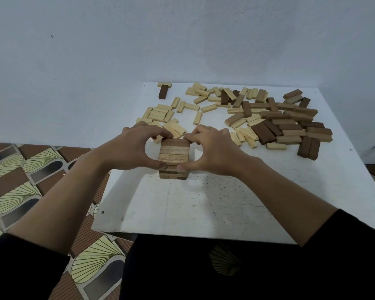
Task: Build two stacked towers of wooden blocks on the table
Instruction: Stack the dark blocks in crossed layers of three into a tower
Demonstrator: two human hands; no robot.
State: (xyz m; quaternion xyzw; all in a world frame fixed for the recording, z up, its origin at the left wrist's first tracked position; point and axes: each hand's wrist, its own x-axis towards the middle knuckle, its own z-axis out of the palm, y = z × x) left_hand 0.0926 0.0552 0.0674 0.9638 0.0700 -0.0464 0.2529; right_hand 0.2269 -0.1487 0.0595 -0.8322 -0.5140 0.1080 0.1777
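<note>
A short tower of wooden blocks [175,153] stands near the middle of the white table [214,202]. Its top layer has three blocks side by side, dark at the far side and pale at the near side. My left hand [132,148] cups the tower's left side, thumb at the near corner and fingers at the far edge. My right hand [212,148] mirrors it on the right side. Both hands press against the tower's upper layers. Several loose pale blocks [160,113] lie behind my hands, and several loose brown blocks [288,124] lie at the back right.
A lone dark block [163,91] with a pale one across it lies at the table's far left corner. Two dark blocks [309,149] sit at the right of the pile. A blue-grey wall stands behind the table. Patterned floor tiles [30,169] lie to the left.
</note>
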